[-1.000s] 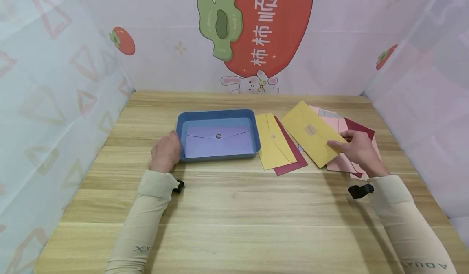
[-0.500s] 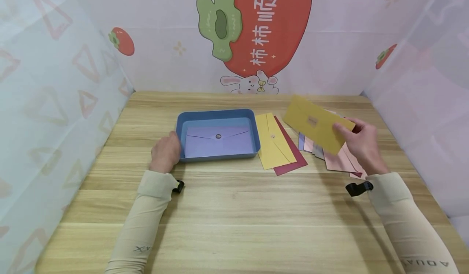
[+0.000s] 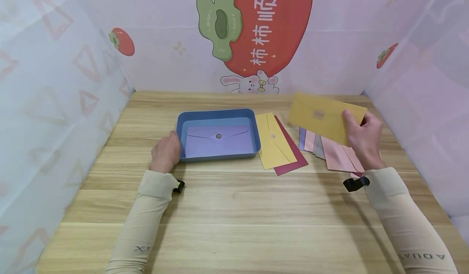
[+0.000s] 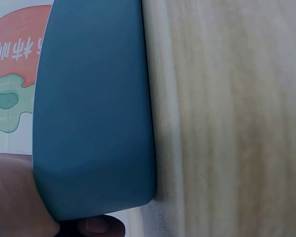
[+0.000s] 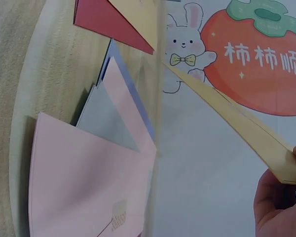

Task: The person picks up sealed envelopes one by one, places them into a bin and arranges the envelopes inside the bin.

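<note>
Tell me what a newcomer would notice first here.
Most likely the big red fruit printed on the backdrop behind the table. Next, perhaps, come a yellow envelope in the right hand, above pink envelopes, and the blue tray near the middle with a lilac envelope inside.

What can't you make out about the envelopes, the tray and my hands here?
Head view: the label on the held yellow envelope, blurred.
Head view: most of the red envelope, covered by the other yellow envelope.
Head view: part of the envelope pile, behind the held envelope and right hand.
Left wrist view: the inside of the blue tray, hidden by its wall.
Right wrist view: part of the right hand, cut off by the edge.
</note>
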The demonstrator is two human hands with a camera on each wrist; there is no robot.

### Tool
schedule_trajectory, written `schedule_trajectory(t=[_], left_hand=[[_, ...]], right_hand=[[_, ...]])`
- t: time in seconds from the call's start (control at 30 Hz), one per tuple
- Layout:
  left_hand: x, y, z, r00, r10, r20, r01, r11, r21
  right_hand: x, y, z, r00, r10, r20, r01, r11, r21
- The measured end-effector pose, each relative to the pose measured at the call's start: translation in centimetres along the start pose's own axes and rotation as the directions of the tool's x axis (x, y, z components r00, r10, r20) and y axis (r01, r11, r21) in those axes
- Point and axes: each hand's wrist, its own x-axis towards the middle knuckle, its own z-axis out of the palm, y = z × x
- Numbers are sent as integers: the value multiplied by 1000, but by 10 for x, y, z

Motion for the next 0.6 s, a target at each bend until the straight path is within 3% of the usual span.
schedule_trajectory(t=[0.17, 0.6], left_hand=[[0, 0, 1, 1000, -5, -5, 5, 1000, -2], [-2, 1, 3, 1000, -16, -7, 15, 1000, -6]], right_hand=[[0, -2, 1, 1000, -17, -15, 17, 1000, 2], [5, -12, -2, 997, 68, 39, -70, 996, 60]])
